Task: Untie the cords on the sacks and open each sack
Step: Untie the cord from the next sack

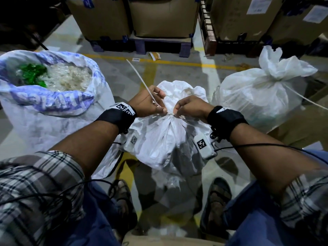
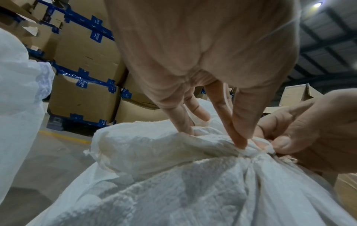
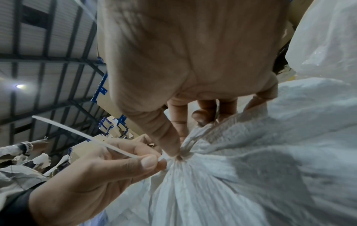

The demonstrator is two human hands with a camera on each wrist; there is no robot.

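At the middle sack's [image 1: 165,139] gathered neck, the left hand [image 1: 147,103] pinches the white cord [image 1: 142,80] while the right hand [image 1: 190,107] pinches the knot; a tied sack [image 1: 257,93] stands right of it, an opened sack [image 1: 44,107] left.

The right hand [image 3: 193,61] reached down to the sack [image 3: 251,168] — thumb and forefinger pinching at its gathered neck. The left hand [image 3: 96,175] pinched the white cord [image 3: 81,134] just beside the knot — its free end slanting up-left.

cardboard boxes [image 1: 163,15] w/ blue tape, on pallets [image 1: 142,44] | yellow floor line [image 1: 177,63] | paper scrap [image 1: 155,55]
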